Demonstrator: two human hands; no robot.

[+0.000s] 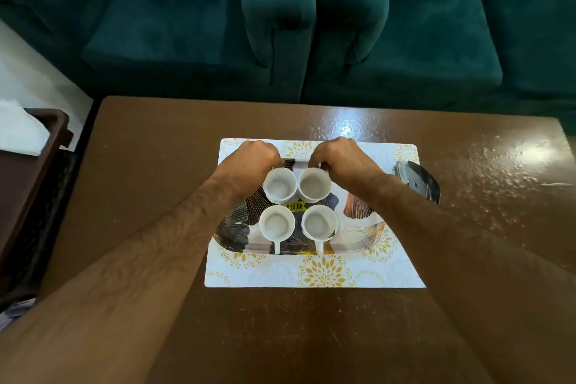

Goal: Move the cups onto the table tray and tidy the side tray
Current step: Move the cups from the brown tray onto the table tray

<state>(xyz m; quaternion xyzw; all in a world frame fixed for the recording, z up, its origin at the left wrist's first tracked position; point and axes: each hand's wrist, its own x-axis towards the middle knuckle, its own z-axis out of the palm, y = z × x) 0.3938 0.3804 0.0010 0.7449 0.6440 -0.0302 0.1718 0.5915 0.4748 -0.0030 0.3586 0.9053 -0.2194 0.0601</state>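
Several white cups stand in a square on the shiny leaf-patterned table tray (pixel 363 229). My left hand (pixel 254 159) grips the far left cup (pixel 279 185) from behind. My right hand (pixel 343 159) grips the far right cup (pixel 314 184) the same way. Their handles are hidden under my fingers. The near left cup (pixel 276 224) and near right cup (pixel 319 223) stand free, handles pointing toward me. A yellow price sticker (pixel 295 206) shows between the cups. The tray rests on a white placemat (pixel 311 271) with gold flowers.
The brown wooden table (pixel 156 165) carries the placemat. A dark brown side tray (pixel 37 165) with white paper (pixel 18 131) sits at the left edge. Green sofas (pixel 280 25) stand right behind the table.
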